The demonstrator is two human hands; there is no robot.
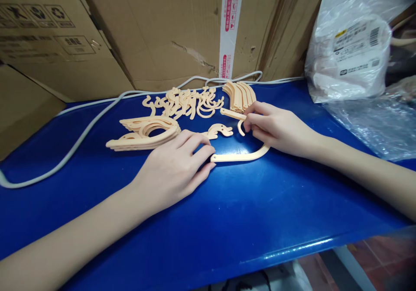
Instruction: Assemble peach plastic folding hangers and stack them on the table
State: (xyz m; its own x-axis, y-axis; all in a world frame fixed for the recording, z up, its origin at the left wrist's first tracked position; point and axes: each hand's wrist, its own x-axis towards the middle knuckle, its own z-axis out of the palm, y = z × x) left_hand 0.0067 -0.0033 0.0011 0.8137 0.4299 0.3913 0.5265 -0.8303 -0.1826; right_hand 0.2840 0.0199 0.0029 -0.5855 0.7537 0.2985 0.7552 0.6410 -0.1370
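Left hand (172, 169) lies open midway along the bench (227, 221), fingertips touching a curved peach piece (240, 156); right hand (276, 128) pinches its other end.

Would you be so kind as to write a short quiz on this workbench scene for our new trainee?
1. True or false: the left hand touches one end of the curved plastic piece that the right hand holds.
2. What trails across the blue table? A) white cable B) red rope C) metal chain
3. Fill in: the plastic bag sits on the person's ____ side.
Key: 1 true; 2 A; 3 right.
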